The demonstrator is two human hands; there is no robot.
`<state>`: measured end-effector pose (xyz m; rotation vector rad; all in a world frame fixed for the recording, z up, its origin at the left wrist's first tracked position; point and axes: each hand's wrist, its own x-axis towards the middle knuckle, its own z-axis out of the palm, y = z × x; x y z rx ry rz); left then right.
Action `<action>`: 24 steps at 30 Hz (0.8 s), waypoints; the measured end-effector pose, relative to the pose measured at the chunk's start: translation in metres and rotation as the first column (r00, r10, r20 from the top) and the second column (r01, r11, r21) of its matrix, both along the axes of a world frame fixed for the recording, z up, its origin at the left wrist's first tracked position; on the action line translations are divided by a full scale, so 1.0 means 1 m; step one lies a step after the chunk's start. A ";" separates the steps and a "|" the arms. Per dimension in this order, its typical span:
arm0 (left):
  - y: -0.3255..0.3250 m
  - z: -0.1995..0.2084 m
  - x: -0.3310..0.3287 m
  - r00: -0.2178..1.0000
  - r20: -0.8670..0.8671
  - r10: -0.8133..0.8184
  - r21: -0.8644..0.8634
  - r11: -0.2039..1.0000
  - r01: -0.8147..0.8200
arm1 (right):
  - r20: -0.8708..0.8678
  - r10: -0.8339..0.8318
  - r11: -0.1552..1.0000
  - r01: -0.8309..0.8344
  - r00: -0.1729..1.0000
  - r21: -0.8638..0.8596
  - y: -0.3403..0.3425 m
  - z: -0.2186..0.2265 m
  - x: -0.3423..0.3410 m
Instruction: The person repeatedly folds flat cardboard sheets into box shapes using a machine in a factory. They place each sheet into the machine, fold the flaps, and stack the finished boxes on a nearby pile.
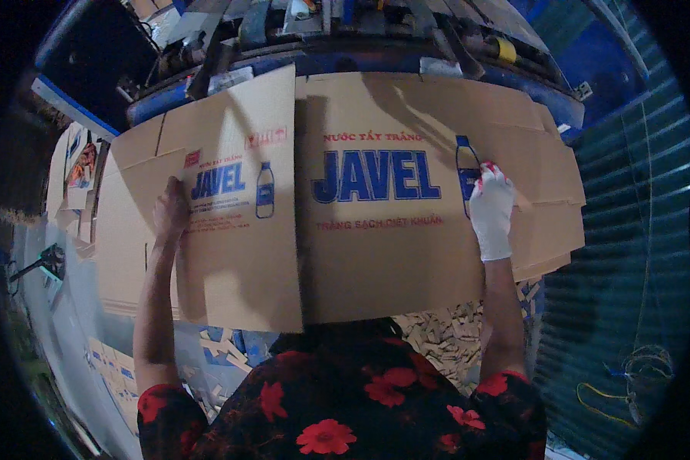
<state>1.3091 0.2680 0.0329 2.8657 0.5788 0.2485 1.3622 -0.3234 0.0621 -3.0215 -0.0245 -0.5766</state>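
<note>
Two flat printed cardboard sheets lie side by side in front of me, the left cardboard sheet [238, 268] overlapping the right cardboard sheet [391, 276] along a straight edge near the middle. Both carry blue and red print with a bottle drawing. My bare left hand [171, 208] is closed at the left sheet, beside its printed block, its fingertips partly hidden. On the right sheet, my right hand [493, 207] wears a white glove with red at the fingertips. Its fingers are bunched together against the board beside the larger bottle drawing.
Beyond the sheets stands a blue machine [345, 65] with rollers and metal bars. Cardboard scraps [441, 341] lie in a heap below the sheets. More cardboard [73, 180] stands at the left. A green corrugated wall [613, 253] runs along the right, with loose cables [632, 391] near it.
</note>
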 end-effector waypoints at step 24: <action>-0.078 0.033 -0.033 0.999 0.041 -0.009 0.037 0.999 0.008 | 0.073 0.123 0.992 -0.124 0.990 0.006 0.009 0.013 -0.022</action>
